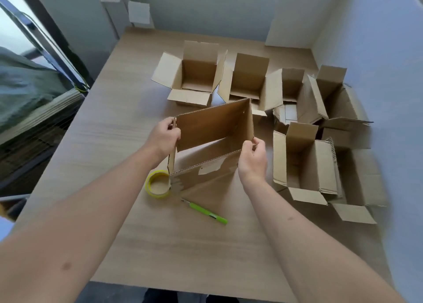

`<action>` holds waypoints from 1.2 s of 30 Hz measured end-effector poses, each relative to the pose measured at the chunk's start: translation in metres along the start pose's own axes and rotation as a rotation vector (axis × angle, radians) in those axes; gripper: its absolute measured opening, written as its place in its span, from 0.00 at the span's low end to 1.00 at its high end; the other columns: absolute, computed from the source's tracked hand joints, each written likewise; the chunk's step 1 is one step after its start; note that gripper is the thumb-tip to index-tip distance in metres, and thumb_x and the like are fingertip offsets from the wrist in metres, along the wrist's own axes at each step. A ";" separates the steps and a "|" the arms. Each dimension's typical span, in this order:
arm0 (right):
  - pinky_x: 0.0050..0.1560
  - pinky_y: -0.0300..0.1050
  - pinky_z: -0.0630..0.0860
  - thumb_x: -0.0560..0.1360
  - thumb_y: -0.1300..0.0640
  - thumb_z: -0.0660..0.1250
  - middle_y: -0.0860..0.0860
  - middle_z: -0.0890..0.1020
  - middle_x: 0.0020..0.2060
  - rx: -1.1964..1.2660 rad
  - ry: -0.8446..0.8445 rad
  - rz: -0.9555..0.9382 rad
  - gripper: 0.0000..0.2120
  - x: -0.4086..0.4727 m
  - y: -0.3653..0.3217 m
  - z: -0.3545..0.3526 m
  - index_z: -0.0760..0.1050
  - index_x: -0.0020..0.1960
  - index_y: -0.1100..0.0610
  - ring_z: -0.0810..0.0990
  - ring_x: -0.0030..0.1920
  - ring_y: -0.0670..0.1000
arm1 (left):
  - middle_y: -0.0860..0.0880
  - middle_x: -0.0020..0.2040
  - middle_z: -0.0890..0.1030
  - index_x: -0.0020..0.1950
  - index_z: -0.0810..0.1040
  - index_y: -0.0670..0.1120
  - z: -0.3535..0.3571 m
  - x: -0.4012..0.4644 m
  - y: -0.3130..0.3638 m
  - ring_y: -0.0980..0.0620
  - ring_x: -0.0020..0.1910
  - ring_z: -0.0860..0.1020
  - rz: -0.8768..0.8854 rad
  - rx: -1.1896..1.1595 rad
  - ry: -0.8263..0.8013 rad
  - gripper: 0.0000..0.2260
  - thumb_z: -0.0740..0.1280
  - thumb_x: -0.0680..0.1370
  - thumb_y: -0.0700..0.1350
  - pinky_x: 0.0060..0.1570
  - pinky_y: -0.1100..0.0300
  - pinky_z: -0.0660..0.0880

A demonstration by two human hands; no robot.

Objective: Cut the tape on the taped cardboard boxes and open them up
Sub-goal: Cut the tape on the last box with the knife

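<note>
An open cardboard box point(212, 126) stands tilted at the middle of the wooden table point(109, 124), its mouth toward me, with torn tape on its near wall. My left hand point(163, 137) grips the box's left edge. My right hand point(253, 158) pinches its right front corner. A green utility knife point(206, 212) lies loose on the table just in front of the box. A yellow tape roll point(158, 183) sits beside the box's lower left corner.
Several opened boxes stand behind and to the right: one at the back point(194, 78), one beside it point(248, 80), a cluster at the far right point(320, 101) and one near my right hand point(306, 163). A chair with green cloth point(25, 89) is at the left.
</note>
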State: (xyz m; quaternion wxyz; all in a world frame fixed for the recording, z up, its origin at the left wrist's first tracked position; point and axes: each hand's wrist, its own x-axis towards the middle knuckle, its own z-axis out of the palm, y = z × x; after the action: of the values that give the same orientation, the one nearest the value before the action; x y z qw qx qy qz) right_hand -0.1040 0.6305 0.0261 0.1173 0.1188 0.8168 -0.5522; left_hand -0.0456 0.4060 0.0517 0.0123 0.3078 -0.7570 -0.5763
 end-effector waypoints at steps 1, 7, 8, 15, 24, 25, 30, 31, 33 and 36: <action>0.41 0.40 0.71 0.84 0.48 0.56 0.46 0.78 0.48 -0.023 0.029 -0.008 0.07 0.000 -0.003 -0.003 0.68 0.60 0.45 0.77 0.46 0.45 | 0.46 0.40 0.69 0.48 0.73 0.37 0.003 0.002 0.001 0.51 0.35 0.65 0.008 0.007 -0.001 0.06 0.60 0.74 0.36 0.32 0.61 0.62; 0.48 0.48 0.72 0.82 0.55 0.54 0.52 0.78 0.50 -0.109 0.177 -0.076 0.07 -0.004 0.005 -0.017 0.70 0.57 0.52 0.77 0.50 0.53 | 0.50 0.41 0.74 0.50 0.79 0.46 0.024 0.007 0.003 0.53 0.37 0.69 0.049 0.002 -0.077 0.09 0.61 0.77 0.36 0.37 0.58 0.65; 0.51 0.49 0.74 0.82 0.55 0.55 0.53 0.78 0.50 -0.126 0.191 -0.098 0.07 -0.005 0.009 -0.018 0.70 0.56 0.53 0.77 0.51 0.54 | 0.50 0.46 0.77 0.57 0.80 0.46 0.028 0.010 0.001 0.52 0.41 0.73 0.060 0.029 -0.062 0.11 0.63 0.78 0.38 0.42 0.58 0.70; 0.53 0.51 0.76 0.80 0.53 0.62 0.49 0.78 0.43 -0.195 0.174 -0.117 0.15 -0.008 0.013 -0.022 0.69 0.66 0.53 0.77 0.48 0.50 | 0.46 0.68 0.65 0.79 0.62 0.53 0.040 0.013 -0.010 0.47 0.68 0.69 -0.075 0.272 -0.041 0.33 0.61 0.80 0.69 0.70 0.53 0.63; 0.59 0.45 0.71 0.84 0.51 0.57 0.51 0.81 0.60 -0.385 0.123 -0.236 0.23 -0.007 0.009 -0.026 0.66 0.79 0.45 0.76 0.57 0.51 | 0.49 0.69 0.76 0.60 0.68 0.76 0.022 0.040 -0.054 0.46 0.71 0.73 -0.157 0.092 -0.204 0.29 0.62 0.62 0.85 0.75 0.40 0.66; 0.60 0.45 0.71 0.85 0.51 0.56 0.52 0.81 0.59 -0.404 0.120 -0.251 0.23 -0.008 0.009 -0.026 0.66 0.79 0.45 0.76 0.57 0.51 | 0.47 0.67 0.76 0.60 0.69 0.73 0.023 0.040 -0.052 0.45 0.68 0.74 -0.144 0.110 -0.170 0.32 0.63 0.61 0.85 0.74 0.41 0.67; 0.46 0.39 0.72 0.85 0.49 0.56 0.51 0.73 0.51 -0.534 0.130 -0.262 0.22 -0.014 0.008 -0.029 0.68 0.78 0.45 0.73 0.45 0.45 | 0.42 0.75 0.65 0.83 0.53 0.45 0.039 0.028 -0.024 0.41 0.76 0.66 -0.130 0.252 0.002 0.52 0.74 0.70 0.69 0.76 0.46 0.63; 0.45 0.37 0.70 0.84 0.48 0.58 0.51 0.70 0.52 -0.566 0.132 -0.275 0.21 -0.015 0.007 -0.030 0.70 0.77 0.45 0.72 0.44 0.45 | 0.42 0.75 0.65 0.83 0.53 0.44 0.040 0.029 -0.024 0.41 0.76 0.66 -0.125 0.256 0.037 0.53 0.76 0.70 0.67 0.76 0.46 0.64; 0.46 0.36 0.69 0.82 0.48 0.62 0.51 0.67 0.55 -0.631 0.112 -0.317 0.21 -0.016 0.005 -0.034 0.74 0.74 0.48 0.71 0.45 0.45 | 0.44 0.72 0.71 0.79 0.60 0.48 0.041 0.032 -0.025 0.41 0.72 0.71 -0.104 0.215 0.081 0.52 0.78 0.64 0.70 0.74 0.44 0.68; 0.48 0.37 0.71 0.79 0.46 0.65 0.52 0.70 0.60 -0.721 0.027 -0.391 0.20 -0.017 0.004 -0.042 0.79 0.69 0.51 0.72 0.49 0.47 | 0.47 0.62 0.78 0.63 0.71 0.53 0.040 0.034 -0.034 0.43 0.63 0.78 -0.060 0.155 0.145 0.32 0.80 0.67 0.62 0.66 0.44 0.74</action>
State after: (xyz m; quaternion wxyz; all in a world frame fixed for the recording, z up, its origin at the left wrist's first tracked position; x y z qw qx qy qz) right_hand -0.0898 0.6695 0.0434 0.0335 -0.0802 0.9666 -0.2410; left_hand -0.0727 0.4192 -0.0032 0.0260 0.3712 -0.7868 -0.4924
